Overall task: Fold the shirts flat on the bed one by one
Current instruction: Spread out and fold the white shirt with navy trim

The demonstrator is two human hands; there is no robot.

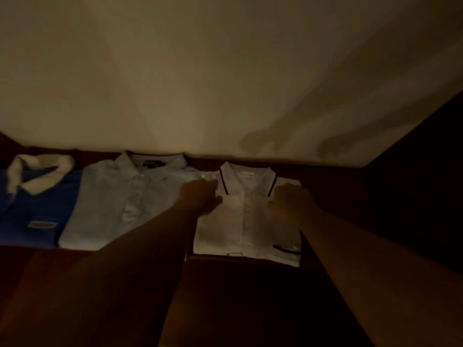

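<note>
Dark red bed (75,284) nearest. Left grip (203,196) lies flat on the folded white polo shirt with dark-striped collar (248,229). Right grip (290,199) sits on its other shoulder, fingers too dim to tell. Left of both: folded pale blue polo shirt (120,209), then royal blue white-collared polo (37,211). Looks basically done, just final smoothing. No baskets visible.

A: How much of the blue shirt (37,209) shows?
B: Only part; the picture's left edge cuts it off, and the writing on its chest patch (43,224) is too small to read.
A: And the pale blue shirt (112,209)?
B: The left forearm (140,259) covers its lower right corner.
A: The hands?
B: Dim and blurred. The left hand (200,196) and right hand (290,199) hide the white shirt's (245,229) shoulders; whether the fingers pinch cloth or lie flat, I cannot tell
</note>
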